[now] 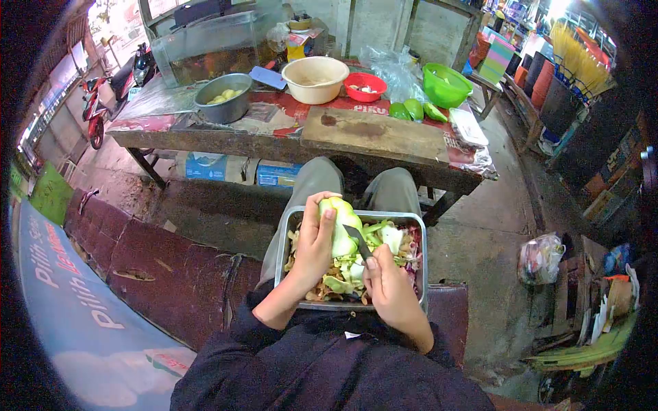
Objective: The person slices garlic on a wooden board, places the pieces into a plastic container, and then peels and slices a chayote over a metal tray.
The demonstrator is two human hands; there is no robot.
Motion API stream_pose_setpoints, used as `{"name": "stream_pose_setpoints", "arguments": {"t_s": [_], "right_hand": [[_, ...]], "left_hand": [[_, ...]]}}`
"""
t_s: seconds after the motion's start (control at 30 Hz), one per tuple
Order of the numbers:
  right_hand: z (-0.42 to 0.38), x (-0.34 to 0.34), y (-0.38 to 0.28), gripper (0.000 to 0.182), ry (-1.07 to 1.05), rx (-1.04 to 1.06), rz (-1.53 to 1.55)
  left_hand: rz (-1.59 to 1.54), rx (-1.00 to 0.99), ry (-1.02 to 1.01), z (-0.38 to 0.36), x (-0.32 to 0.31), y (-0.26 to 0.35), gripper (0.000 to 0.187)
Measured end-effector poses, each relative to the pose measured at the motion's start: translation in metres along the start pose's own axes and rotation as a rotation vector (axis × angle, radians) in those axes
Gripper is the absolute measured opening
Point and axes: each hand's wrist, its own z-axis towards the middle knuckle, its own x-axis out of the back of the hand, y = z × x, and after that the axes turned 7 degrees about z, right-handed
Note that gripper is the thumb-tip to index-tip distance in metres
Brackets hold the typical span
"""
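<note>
My left hand point(317, 236) is closed round a pale green, partly peeled vegetable that looks like a chayote point(340, 236), held above the tray. In my right hand point(392, 282) is a knife point(358, 241) with a dark blade, its edge against the chayote's right side. Below both hands, a metal tray point(419, 274) rests on my lap. Green peel strips, brownish peelings point(337, 285), pale chunks and some purple-red scraps fill it. My right fingers wrap round the knife's handle and hide most of it.
Ahead stands a low table with a wooden board point(373, 135), a grey pot point(224, 99) of pale peeled pieces, a cream basin point(314, 80), a red bowl point(365, 87), a green basket point(447, 85) and several green vegetables point(414, 109). A maroon bench point(175, 274) extends left.
</note>
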Motion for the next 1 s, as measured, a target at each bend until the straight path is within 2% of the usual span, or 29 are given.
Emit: {"name": "stream_pose_setpoints", "arguments": {"t_s": [0.03,0.1,0.17,0.23,0.27,0.33,0.37,0.47,0.53,0.57,0.63,0.7,0.8,0.87,1.0], "right_hand": [[0.001,0.005,-0.001,0.020,0.001,0.000,0.000],[0.003,0.017,-0.001,0.021,-0.136,-0.074,0.077],[0.006,0.022,0.001,0.020,-0.154,-0.083,0.113],[0.009,0.027,0.003,0.022,-0.286,-0.247,0.366],[0.010,0.030,0.005,0.022,-0.284,-0.245,0.366],[0.014,0.036,0.010,0.023,-0.406,-0.429,0.908],[0.014,0.037,0.014,0.023,-0.406,-0.427,0.907],[0.014,0.037,0.019,0.026,-0.450,-0.498,1.094],[0.012,0.035,0.013,0.023,-0.261,-0.464,1.124],[0.013,0.030,0.015,0.023,-0.261,-0.464,1.124],[0.013,0.019,0.021,0.020,0.003,-0.175,0.755],[0.014,0.015,0.018,0.021,0.048,-0.177,0.644],[0.019,0.000,0.016,0.021,0.254,0.105,0.110],[0.019,0.001,0.016,0.021,0.257,0.101,0.099],[0.018,0.006,0.016,0.017,0.233,0.112,0.061]], "left_hand": [[-0.016,0.024,-0.033,0.000,0.001,0.000,0.027],[-0.030,0.051,-0.068,0.000,0.005,0.000,0.025],[0.087,0.022,-0.052,0.001,0.006,0.002,0.024],[0.072,0.016,-0.041,0.002,0.005,0.000,0.024],[0.059,0.010,-0.028,0.002,0.004,-0.001,0.025],[0.150,-0.016,-0.023,0.006,0.006,-0.002,0.025],[0.241,-0.041,-0.016,0.007,0.007,-0.003,0.025],[0.200,-0.033,0.001,0.009,0.006,-0.013,0.025],[0.188,-0.021,0.005,0.009,0.006,-0.016,0.025],[0.176,-0.009,0.010,0.008,0.006,-0.017,0.025],[0.197,0.005,0.007,0.006,0.006,-0.014,0.026],[0.216,0.016,0.002,0.005,0.004,-0.009,0.026],[0.334,-0.036,0.011,0.004,0.004,-0.003,0.028],[0.476,-0.144,0.034,0.004,0.006,0.000,0.031],[0.587,-0.235,0.030,0.004,0.008,0.001,0.033]]}}
